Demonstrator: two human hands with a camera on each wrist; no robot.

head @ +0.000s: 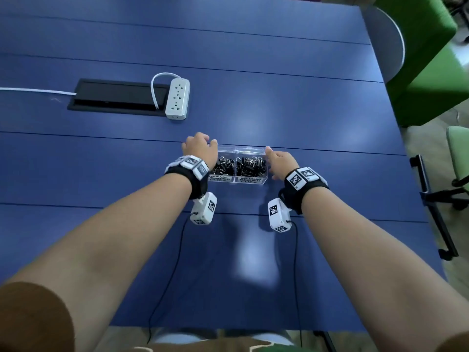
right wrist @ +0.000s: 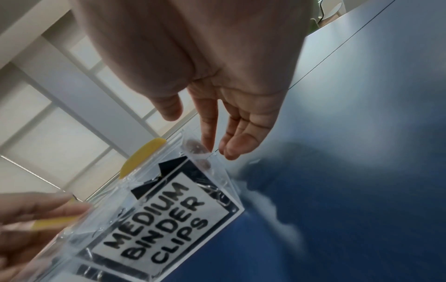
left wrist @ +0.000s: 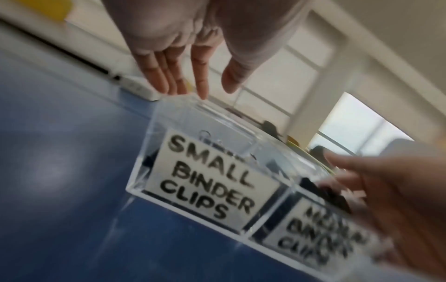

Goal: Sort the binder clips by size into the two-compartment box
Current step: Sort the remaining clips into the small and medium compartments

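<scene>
Where the blue table (head: 253, 72) is seen from the head camera, a clear two-compartment box (head: 238, 151) is found standing near its middle, its long axis running left to right across the person's view and its labelled front wall turned toward the person. The left compartment is marked by a label (left wrist: 212, 181) reading SMALL BINDER CLIPS, the right by a label (right wrist: 166, 225) reading MEDIUM BINDER CLIPS. Black binder clips (head: 223, 165) are heaped in the left compartment and more black clips (head: 252, 164) in the right.

The left hand (head: 199, 148) is placed at the box's left end, its fingers (left wrist: 201, 76) held nearly straight and spread, with the fingertips at the far upper corner; nothing is gripped. The right hand (head: 280, 161) is placed at the box's right end, its fingers (right wrist: 207, 124) likewise extended and relaxed, the index tip at the far right upper corner; whether the wall is actually touched cannot be told.

Farther back on the table, a white power strip (head: 177, 99) is laid beside a black recessed cable hatch (head: 114, 96). Green chairs (head: 431, 59) are seen beyond the right edge.
</scene>
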